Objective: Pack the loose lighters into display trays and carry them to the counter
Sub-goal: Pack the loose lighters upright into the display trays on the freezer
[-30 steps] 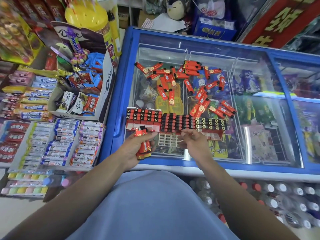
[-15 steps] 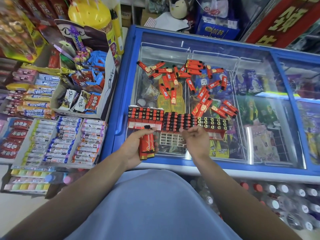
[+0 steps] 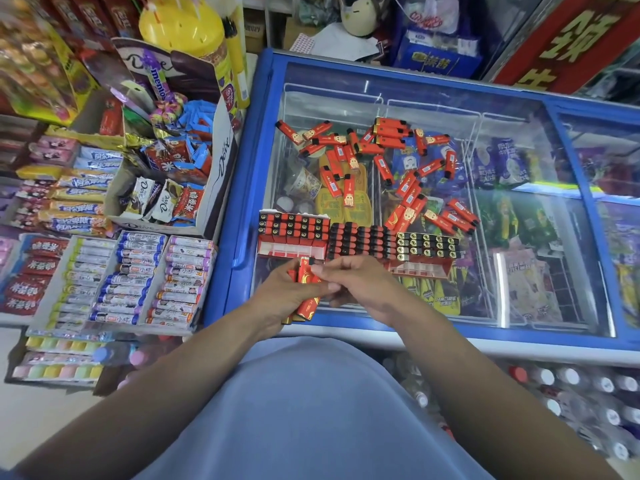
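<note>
Head: loose lighters [image 3: 412, 174] behind trays [image 3: 360, 241]

Sweets rack [image 3: 104, 271] beside freezer [image 3: 433, 337]

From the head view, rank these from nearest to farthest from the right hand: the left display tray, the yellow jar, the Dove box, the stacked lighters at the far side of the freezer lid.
Measured from the right hand:
1. Left display tray, just ahead, to the left.
2. Stacked lighters, straight ahead on the freezer lid.
3. Dove box, left of the freezer; close to 2, a near call.
4. Yellow jar, far left, behind the box.
</note>
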